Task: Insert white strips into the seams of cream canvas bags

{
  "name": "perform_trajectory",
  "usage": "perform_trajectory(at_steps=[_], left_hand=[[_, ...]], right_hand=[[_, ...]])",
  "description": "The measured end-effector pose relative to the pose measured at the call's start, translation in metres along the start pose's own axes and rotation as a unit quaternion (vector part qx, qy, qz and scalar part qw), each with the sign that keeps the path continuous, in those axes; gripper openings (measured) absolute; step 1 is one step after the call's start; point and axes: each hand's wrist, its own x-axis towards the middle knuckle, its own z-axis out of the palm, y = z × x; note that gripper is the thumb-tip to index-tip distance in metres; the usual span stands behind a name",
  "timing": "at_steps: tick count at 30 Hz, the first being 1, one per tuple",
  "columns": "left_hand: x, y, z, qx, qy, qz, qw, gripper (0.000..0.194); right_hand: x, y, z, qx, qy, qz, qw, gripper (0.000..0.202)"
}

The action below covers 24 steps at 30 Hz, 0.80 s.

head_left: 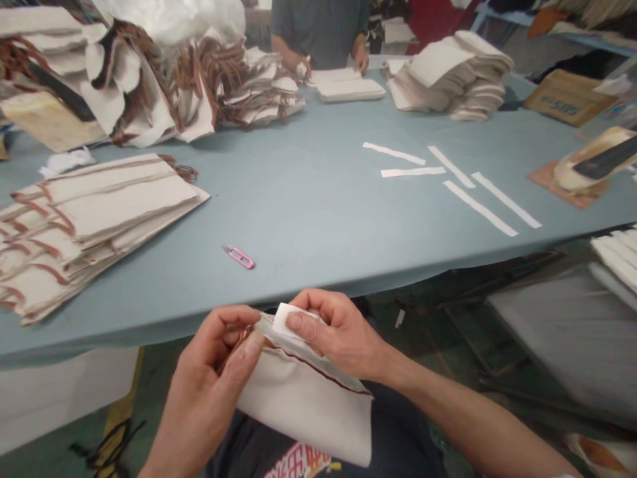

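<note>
Just in front of the table's near edge, a cream fabric pouch with a dark brown edge line is held up between both hands. My left hand pinches its upper left corner between thumb and fingers. In my right hand, a small white block, perhaps an eraser or folded strip, is gripped between thumb and fingers against the pouch's upper edge. The rest of the white piece is hidden by the fingers. Pink thread snips lie on the table beyond my hands.
Several white strips lie on the blue-green table. Stacked cream pieces with brown straps stand at left. Another person works across the table beside a cream stack. A cardboard box and a black-handled brush-like tool are at right.
</note>
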Motion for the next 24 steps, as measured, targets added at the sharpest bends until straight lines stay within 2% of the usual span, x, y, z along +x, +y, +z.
perform_trajectory(at_steps=[2,5,8,13,17,24], left_hand=[[-0.002,0.005,0.003,0.009,-0.016,0.021,1.000,0.038],[-0.003,0.014,0.010,0.004,-0.011,0.002,1.000,0.031],[-0.002,0.015,0.012,0.015,-0.010,0.009,1.000,0.035],[0.007,0.006,0.009,0.016,-0.055,0.058,0.997,0.037],[0.012,0.010,0.010,0.013,-0.084,0.057,0.995,0.035],[0.012,0.009,0.013,-0.004,-0.069,0.074,0.995,0.028]], right_hand=[[0.000,0.002,0.003,-0.019,-0.004,-0.018,1.000,0.048],[0.000,0.005,0.004,-0.061,-0.009,-0.056,0.997,0.040],[0.000,0.004,0.003,-0.127,0.001,-0.092,0.988,0.034],[-0.003,-0.001,0.001,-0.190,0.017,-0.074,0.979,0.025],[-0.005,-0.003,0.003,-0.187,0.002,-0.083,0.979,0.024],[-0.004,-0.003,0.000,-0.180,0.001,-0.080,0.980,0.030]])
